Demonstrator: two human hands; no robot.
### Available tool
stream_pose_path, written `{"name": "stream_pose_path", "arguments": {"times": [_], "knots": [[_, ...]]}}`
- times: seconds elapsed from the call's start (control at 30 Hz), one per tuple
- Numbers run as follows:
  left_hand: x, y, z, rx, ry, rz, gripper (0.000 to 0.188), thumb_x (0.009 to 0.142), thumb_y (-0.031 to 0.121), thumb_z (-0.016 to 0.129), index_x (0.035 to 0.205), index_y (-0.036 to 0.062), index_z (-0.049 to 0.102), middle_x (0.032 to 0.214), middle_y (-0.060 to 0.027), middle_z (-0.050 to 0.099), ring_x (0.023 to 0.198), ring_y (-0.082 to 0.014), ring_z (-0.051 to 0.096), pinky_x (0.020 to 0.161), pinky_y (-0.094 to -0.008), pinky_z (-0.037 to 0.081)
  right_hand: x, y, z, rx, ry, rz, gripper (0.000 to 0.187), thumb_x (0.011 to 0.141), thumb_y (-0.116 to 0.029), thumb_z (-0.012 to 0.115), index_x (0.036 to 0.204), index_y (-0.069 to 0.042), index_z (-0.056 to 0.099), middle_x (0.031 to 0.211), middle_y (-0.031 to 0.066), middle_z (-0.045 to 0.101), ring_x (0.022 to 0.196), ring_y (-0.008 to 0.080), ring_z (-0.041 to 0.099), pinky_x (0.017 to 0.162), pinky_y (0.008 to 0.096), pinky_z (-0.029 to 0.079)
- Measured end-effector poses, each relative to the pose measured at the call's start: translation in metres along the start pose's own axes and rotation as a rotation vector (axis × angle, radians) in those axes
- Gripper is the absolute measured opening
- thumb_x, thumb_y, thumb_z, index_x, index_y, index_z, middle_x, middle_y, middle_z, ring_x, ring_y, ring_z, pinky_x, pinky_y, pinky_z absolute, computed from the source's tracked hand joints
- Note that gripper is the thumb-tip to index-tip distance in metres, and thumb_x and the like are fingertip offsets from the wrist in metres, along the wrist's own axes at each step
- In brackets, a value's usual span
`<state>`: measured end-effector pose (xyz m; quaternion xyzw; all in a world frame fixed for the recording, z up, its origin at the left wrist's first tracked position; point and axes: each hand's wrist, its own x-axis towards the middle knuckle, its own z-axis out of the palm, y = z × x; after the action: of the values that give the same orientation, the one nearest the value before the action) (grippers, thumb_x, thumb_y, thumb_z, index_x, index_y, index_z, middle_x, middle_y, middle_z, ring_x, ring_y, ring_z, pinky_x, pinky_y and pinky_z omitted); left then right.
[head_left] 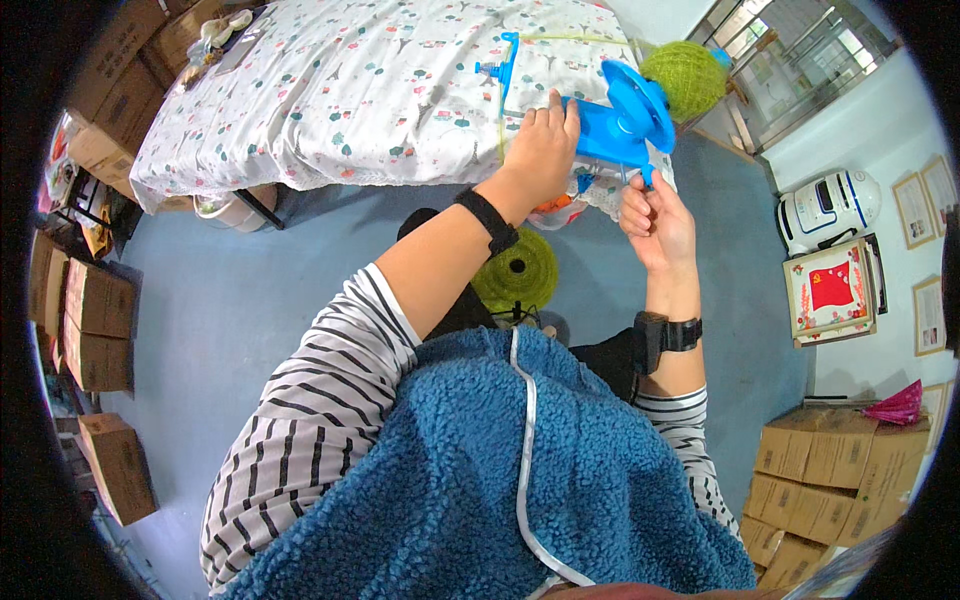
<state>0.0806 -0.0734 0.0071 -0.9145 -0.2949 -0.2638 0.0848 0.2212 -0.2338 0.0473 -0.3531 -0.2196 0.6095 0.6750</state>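
Note:
A blue yarn winder [608, 128] stands at the table's near right edge. A fuzzy green yarn ball [686, 80] sits on its tilted blue cone, at the right. My left hand [543, 150] holds the left end of the winder's body, its fingers over the top and its thumb hidden. In my right hand [657, 222], thumb and fingers pinch the small blue crank handle [647, 176]. Green yarn runs from the ball to the blue guide arm [508, 72] beyond my left hand. Below, between my legs, rests a larger green yarn cone [518, 272] with a dark centre.
A white cloth with small printed figures [330, 95] covers the table. Cardboard boxes stand at the left [100, 310] and lower right [815, 470]. A white bucket [235, 208] is under the table. Along the right wall are a white rounded case [830, 210] and framed pictures [930, 315].

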Motion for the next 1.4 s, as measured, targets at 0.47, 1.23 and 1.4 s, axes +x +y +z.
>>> {"name": "stream_pose_path", "arguments": {"times": [0.47,1.23,1.4], "knots": [[-0.006,-0.012,0.006,-0.087,0.025,0.052,0.086,0.076,0.021,0.075,0.146,-0.0021,0.03,0.148,-0.0309,0.036,0.126,-0.0368,0.048,0.107,-0.0423,0.036,0.021,0.062,0.004,-0.177,0.05,0.161,0.032,0.103,-0.038,0.048,0.093,-0.008,0.053,0.067,-0.0027,0.041,0.055,0.0075,0.038,0.051,0.0217,0.028],[-0.008,-0.016,0.027,-0.052,0.225,0.063,0.063,0.083,0.007,0.058,0.143,0.0009,0.036,0.147,-0.0284,0.039,0.121,-0.0385,0.052,0.107,-0.0463,0.038,-0.007,0.0,-0.053,0.033,0.152,-0.113,0.03,0.104,-0.03,0.044,0.091,-0.005,0.053,0.068,-0.0024,0.041,0.054,0.0075,0.034,0.049,0.0211,0.028],[-0.008,-0.015,0.027,-0.032,0.233,0.064,0.065,0.081,0.006,0.059,0.142,0.0011,0.037,0.146,-0.0276,0.04,0.116,-0.038,0.054,0.105,-0.0462,0.039,0.001,0.0,-0.013,0.27,-0.05,-0.01,0.031,0.104,-0.032,0.045,0.095,-0.004,0.054,0.069,-0.0025,0.041,0.055,0.0071,0.035,0.05,0.0213,0.028]]}}
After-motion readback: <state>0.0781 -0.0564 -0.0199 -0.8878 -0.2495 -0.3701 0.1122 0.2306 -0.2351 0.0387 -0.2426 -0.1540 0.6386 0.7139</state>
